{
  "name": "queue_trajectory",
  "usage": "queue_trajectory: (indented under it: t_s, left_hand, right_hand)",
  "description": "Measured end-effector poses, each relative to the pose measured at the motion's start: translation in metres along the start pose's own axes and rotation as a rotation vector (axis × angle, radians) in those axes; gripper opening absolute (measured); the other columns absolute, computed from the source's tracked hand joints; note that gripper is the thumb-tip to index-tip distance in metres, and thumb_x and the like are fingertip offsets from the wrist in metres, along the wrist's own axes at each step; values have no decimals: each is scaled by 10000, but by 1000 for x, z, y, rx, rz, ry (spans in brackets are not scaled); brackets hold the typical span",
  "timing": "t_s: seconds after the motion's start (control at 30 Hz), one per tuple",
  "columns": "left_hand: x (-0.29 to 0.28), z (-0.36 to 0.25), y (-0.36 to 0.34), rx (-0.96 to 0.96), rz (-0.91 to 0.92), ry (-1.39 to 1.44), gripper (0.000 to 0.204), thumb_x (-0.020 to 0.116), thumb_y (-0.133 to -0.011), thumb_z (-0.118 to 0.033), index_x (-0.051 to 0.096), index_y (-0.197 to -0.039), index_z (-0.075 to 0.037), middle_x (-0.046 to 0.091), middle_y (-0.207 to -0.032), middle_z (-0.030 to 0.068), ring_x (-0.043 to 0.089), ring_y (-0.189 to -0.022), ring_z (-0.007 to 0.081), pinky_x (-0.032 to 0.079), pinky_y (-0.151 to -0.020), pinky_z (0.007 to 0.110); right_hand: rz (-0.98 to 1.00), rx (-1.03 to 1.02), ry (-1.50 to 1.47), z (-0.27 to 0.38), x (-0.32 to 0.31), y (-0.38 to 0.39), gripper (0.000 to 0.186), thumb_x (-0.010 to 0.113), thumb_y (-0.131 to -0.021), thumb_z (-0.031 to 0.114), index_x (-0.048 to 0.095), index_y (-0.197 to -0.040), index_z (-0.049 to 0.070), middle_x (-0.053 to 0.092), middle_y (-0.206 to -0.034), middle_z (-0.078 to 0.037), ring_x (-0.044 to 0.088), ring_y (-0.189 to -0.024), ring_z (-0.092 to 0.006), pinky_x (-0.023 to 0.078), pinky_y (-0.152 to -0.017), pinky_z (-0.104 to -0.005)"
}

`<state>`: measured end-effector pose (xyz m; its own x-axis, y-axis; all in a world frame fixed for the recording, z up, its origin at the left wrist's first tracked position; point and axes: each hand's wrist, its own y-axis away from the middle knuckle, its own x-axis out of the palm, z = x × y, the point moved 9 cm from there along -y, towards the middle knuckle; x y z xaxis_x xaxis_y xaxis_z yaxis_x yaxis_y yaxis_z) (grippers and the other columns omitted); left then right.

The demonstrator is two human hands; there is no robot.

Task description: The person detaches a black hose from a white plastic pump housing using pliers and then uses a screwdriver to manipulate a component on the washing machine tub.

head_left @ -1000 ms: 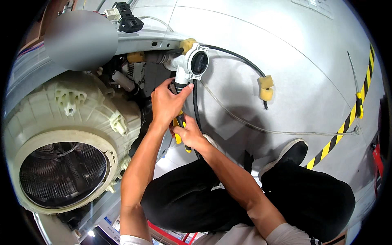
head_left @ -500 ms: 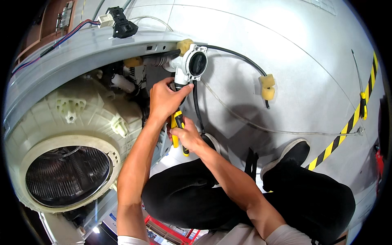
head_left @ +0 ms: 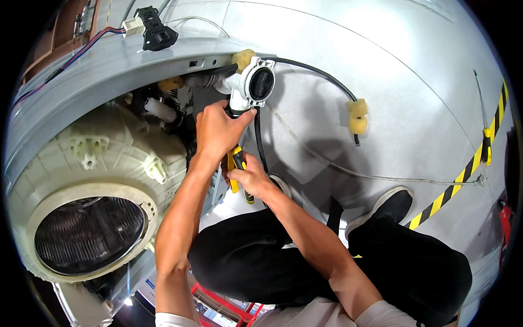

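A white plastic pump housing (head_left: pixel 239 94) with a round dark face stands at the front corner of an opened washing machine (head_left: pixel 117 68). My left hand (head_left: pixel 218 133) is closed around its lower neck, where a black rubber hose joins; the thumb lies just under the housing. Right below, my right hand (head_left: pixel 254 177) grips pliers (head_left: pixel 233 181) with yellow and black handles. The jaws are hidden behind my left hand. A black hose (head_left: pixel 260 136) hangs beside my left thumb.
The pale drum tub (head_left: pixel 92 188) fills the left side. A black door lock (head_left: pixel 158 32) on wires sits atop the machine's edge. Foam pieces (head_left: pixel 357 115) wrap a black hose end. A screwdriver (head_left: pixel 486 147) lies by striped floor tape (head_left: pixel 436 204); a clear tube (head_left: pixel 376 176) crosses the floor.
The view has shifted slightly. Both hands keep their grips, and the plier handles look a little closer together than before.
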<state>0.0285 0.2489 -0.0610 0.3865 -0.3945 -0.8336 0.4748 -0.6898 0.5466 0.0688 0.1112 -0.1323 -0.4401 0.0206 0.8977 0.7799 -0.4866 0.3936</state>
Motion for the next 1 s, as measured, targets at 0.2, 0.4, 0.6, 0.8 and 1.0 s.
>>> queue_trajectory:
  t_s: [0.2, 0.4, 0.6, 0.8, 1.0]
  left_hand:
    - [18, 24, -10, -4, 121, 349, 429, 819, -729, -268, 678, -962, 64, 673, -820, 68, 601, -748, 105, 493, -689, 270]
    - [35, 28, -15, -140, 394, 396, 361, 787, -774, -273, 680, -957, 19, 674, -836, 50, 595, -784, 104, 472, -716, 249]
    - [26, 30, -14, -110, 201, 255, 358, 781, -764, -289, 688, -924, 18, 681, -807, 55, 604, -694, 106, 482, -647, 272]
    - [18, 20, -14, -98, 188, 54, 485, 783, -686, -353, 700, -954, 42, 702, -807, 120, 657, -727, 171, 512, -705, 321]
    - [28, 28, -15, -184, 422, 552, 292, 784, -744, -198, 684, -902, 26, 673, -778, 76, 598, -680, 111, 472, -626, 259]
  right_hand:
    - [-7, 18, 60, -5, -4, 0, 300, 556, -727, 17, 544, -1027, 12, 587, -796, -45, 565, -657, -142, 476, -606, -293]
    - [-48, 47, 118, -2, -4, 2, 285, 558, -741, 6, 544, -1025, 31, 580, -793, -34, 555, -649, -136, 469, -595, -298]
    - [32, 24, -41, 2, 5, 4, 284, 570, -717, 8, 539, -1000, -1, 580, -787, -60, 580, -687, -155, 485, -625, -298]
    - [48, 17, -7, 17, 12, 11, 261, 549, -720, 53, 547, -977, 8, 595, -795, -59, 577, -678, -159, 479, -647, -307]
    - [-142, 36, 218, 9, 12, 5, 257, 504, -762, -21, 533, -1014, 13, 576, -780, -52, 563, -613, -149, 464, -569, -303]
